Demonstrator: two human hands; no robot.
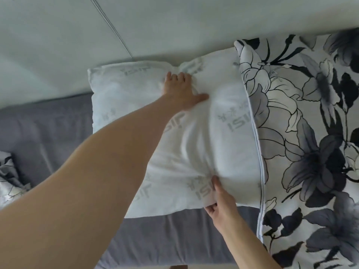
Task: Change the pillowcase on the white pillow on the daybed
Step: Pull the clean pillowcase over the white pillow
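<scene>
A white pillow point(124, 105) with faint grey lettering lies on the grey daybed point(48, 123). Its right end sits inside a floral black, grey and white pillowcase point(303, 133), whose zipped opening edge runs down the pillow's right side. My left hand point(182, 90) reaches across to the pillow's far edge, fingers dug into the bunched white fabric and thumb spread to the right. My right hand point(219, 202) pinches the pillow's near edge between thumb and fingers. A deep crease runs across the pillow between my two hands.
A pale wall point(58, 35) rises directly behind the daybed. Another piece of floral fabric point(7, 177) lies at the left edge of the mattress. The daybed's front edge runs along the bottom of the view.
</scene>
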